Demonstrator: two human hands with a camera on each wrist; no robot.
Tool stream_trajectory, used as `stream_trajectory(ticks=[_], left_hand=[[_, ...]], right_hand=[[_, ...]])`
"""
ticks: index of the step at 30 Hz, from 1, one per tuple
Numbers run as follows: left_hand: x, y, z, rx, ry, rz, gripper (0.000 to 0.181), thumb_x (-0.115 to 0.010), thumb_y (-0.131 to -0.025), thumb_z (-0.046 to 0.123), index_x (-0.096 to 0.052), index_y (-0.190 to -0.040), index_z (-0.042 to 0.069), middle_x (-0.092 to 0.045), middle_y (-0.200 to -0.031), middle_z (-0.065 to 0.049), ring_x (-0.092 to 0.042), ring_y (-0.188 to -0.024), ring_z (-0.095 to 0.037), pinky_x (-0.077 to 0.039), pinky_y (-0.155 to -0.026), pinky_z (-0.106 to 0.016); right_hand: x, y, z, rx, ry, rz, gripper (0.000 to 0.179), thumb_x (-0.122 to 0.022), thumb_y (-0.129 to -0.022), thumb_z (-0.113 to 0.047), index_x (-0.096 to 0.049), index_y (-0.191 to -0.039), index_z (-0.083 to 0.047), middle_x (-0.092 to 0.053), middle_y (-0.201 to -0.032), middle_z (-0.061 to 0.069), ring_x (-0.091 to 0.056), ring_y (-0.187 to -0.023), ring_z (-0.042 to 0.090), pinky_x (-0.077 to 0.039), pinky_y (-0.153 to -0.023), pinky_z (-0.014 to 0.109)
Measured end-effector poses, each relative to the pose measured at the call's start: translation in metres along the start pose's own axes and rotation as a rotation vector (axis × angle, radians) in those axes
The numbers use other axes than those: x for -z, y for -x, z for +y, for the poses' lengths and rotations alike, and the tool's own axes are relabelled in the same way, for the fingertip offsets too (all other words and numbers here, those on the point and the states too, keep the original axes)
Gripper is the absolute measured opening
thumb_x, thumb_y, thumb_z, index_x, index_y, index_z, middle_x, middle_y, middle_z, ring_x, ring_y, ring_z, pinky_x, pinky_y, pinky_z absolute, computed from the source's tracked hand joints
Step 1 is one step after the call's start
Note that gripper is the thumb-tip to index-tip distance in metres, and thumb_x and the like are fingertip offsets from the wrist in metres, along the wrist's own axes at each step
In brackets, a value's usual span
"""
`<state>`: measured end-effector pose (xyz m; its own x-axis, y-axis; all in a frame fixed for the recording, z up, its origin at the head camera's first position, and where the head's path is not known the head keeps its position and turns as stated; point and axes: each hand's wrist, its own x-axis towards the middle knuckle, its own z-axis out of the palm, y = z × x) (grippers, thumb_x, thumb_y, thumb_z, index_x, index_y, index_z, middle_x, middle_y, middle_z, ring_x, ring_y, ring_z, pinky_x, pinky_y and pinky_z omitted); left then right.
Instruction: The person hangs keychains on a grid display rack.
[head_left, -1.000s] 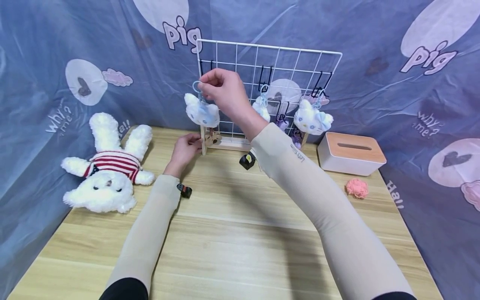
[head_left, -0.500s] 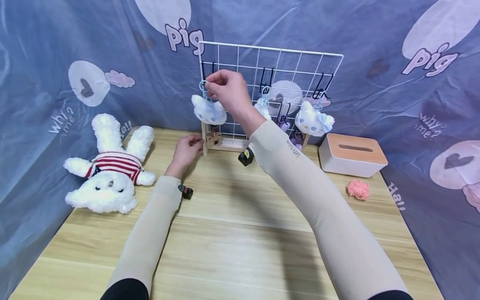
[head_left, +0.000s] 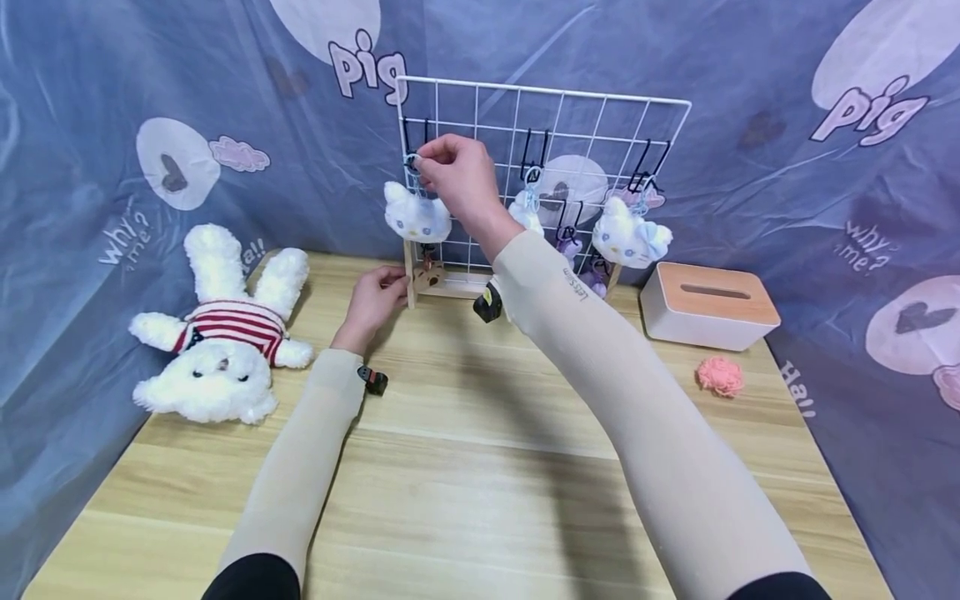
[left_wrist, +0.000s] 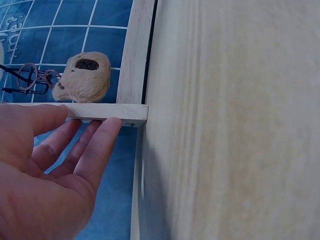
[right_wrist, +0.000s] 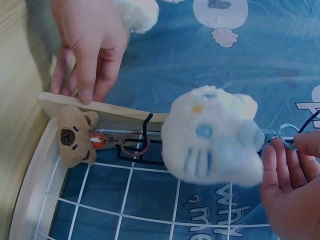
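Observation:
High at the left end of a white wire grid rack [head_left: 517, 86], my right hand [head_left: 461, 179] pinches the light blue ring [right_wrist: 288, 136] of a white plush cat-head keychain [head_left: 417, 220]. The ring is at the tip of a black hook [right_wrist: 311, 119]; I cannot tell whether it is over it. Lower down, my left hand [head_left: 372, 302] grips the rack's wooden side post [left_wrist: 102, 111] between thumb and fingers. Beside that post, a brown bear-head keychain [right_wrist: 75, 136] hangs from a lower black hook [right_wrist: 146, 131].
Another white cat keychain [head_left: 628, 237] hangs at the rack's right, with one partly hidden mid-rack and purple keychains [head_left: 570, 248] lower down. On the table stand a tissue box [head_left: 708, 308], a pink scrunched item [head_left: 720, 377] and, left, a white plush toy [head_left: 225, 333] in a striped sweater.
My right hand has carried the cat keychain a little to the right, bringing its ring up to the upper left hook. My left hand keeps its grip on the post.

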<state>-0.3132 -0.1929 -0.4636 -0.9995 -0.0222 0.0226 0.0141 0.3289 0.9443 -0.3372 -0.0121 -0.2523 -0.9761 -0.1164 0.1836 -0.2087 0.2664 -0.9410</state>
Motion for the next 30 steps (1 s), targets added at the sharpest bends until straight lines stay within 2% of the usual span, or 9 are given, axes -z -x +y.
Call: stream_trajectory(ticks=[5,17,22,27,30], left_hand=[[0.001,0.000,0.001,0.006,0.011,0.006,0.039,-0.062,-0.115,0.015,-0.065,-0.147,-0.009,-0.069,-0.135,-0.030,-0.074,-0.120,-0.043,-0.073,-0.095,-0.026],[0.001,0.000,0.001,0.007,0.007,0.005,0.040,-0.062,-0.116,0.015,-0.063,-0.148,-0.009,-0.068,-0.137,-0.030,-0.073,-0.122,-0.043,-0.072,-0.103,-0.036],[0.001,0.000,0.001,0.004,-0.001,0.000,0.042,-0.062,-0.116,0.016,-0.063,-0.149,-0.009,-0.068,-0.138,-0.030,-0.072,-0.122,-0.041,-0.071,-0.106,-0.035],[0.001,0.000,0.002,0.007,0.003,-0.001,0.041,-0.062,-0.116,0.016,-0.063,-0.148,-0.009,-0.068,-0.137,-0.030,-0.072,-0.120,-0.041,-0.072,-0.105,-0.038],[0.001,0.001,0.003,0.010,0.001,-0.006,0.041,-0.062,-0.116,0.016,-0.063,-0.149,-0.008,-0.068,-0.137,-0.030,-0.072,-0.120,-0.040,-0.072,-0.105,-0.038]], right_hand=[[-0.002,-0.005,-0.001,-0.025,0.041,0.007,0.010,-0.074,-0.110,-0.017,-0.079,-0.116,-0.010,-0.073,-0.099,-0.004,-0.079,-0.096,0.013,-0.069,-0.088,0.021],[-0.002,-0.006,0.002,-0.024,0.044,0.048,0.012,-0.073,-0.110,-0.015,-0.080,-0.116,-0.008,-0.075,-0.099,-0.002,-0.081,-0.097,0.015,-0.069,-0.087,0.020],[0.001,-0.005,0.002,-0.036,0.046,0.055,0.012,-0.074,-0.110,-0.016,-0.080,-0.117,-0.009,-0.075,-0.101,-0.001,-0.080,-0.098,0.015,-0.068,-0.087,0.020],[0.006,0.000,0.002,-0.013,0.038,0.049,0.014,-0.077,-0.108,-0.019,-0.080,-0.117,-0.009,-0.075,-0.098,-0.002,-0.078,-0.095,0.013,-0.067,-0.085,0.021],[0.011,0.006,0.000,0.001,0.025,0.040,0.014,-0.078,-0.107,-0.019,-0.081,-0.117,-0.009,-0.075,-0.097,-0.003,-0.078,-0.095,0.013,-0.069,-0.088,0.022]])
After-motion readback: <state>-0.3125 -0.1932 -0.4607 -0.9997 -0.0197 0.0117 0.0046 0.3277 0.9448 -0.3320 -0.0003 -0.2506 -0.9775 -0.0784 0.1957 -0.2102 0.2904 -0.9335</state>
